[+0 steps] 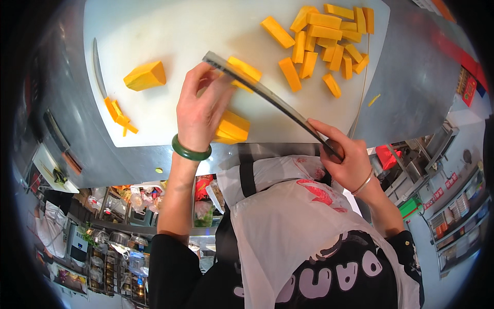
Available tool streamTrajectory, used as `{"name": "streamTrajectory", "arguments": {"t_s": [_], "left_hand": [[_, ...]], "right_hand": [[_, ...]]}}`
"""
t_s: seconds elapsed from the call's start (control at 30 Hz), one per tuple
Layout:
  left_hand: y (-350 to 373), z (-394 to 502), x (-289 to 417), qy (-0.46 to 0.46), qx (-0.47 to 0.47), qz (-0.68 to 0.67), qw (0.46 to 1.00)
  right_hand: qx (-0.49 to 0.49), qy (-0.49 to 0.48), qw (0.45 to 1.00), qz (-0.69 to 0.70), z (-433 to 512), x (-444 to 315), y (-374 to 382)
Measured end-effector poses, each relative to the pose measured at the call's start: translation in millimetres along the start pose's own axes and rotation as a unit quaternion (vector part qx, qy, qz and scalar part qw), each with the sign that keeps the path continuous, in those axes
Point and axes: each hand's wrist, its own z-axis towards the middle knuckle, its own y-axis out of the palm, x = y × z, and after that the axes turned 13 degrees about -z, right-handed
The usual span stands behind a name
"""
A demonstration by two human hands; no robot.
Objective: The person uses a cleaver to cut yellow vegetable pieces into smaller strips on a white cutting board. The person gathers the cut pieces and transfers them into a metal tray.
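Note:
My right hand [343, 154] grips the dark handle of a large kitchen knife [276, 101], seen nearly edge-on. Its blade slants up and left across the white cutting board [200, 27]. My left hand [198, 104], with a green bangle at the wrist, is by the blade's far end, fingers bent and blurred; whether they touch anything is unclear. Partly behind the blade lies an orange squash or pumpkin piece [249, 71]. A second cut block [234, 125] sits beside my left hand, partly hidden by it. Farther left rests a peeled chunk [148, 76].
Many thick orange sticks [324, 33] are heaped at the board's upper right. Thin trimmings [117, 114] lie at its left edge, below a narrow curved grey shape. Another knife [58, 131] lies on the steel table [102, 162], near a smaller white board [48, 164].

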Motion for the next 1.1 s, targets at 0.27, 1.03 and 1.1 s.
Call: {"name": "streamTrajectory", "arguments": {"t_s": [0.27,1.03,1.1], "left_hand": [[-4,7,-16,0.083,-0.067,0.058,0.993],[5,14,-24,0.078,-0.008,-0.025,0.997],[6,16,-25,0.100,0.005,-0.031,0.994]], "right_hand": [[0.027,-0.033,0.998,-0.034,6,3,3],[-0.047,0.039,0.998,0.003,5,-15,-11],[-0.051,0.048,0.998,0.003,6,-19,-14]]}}
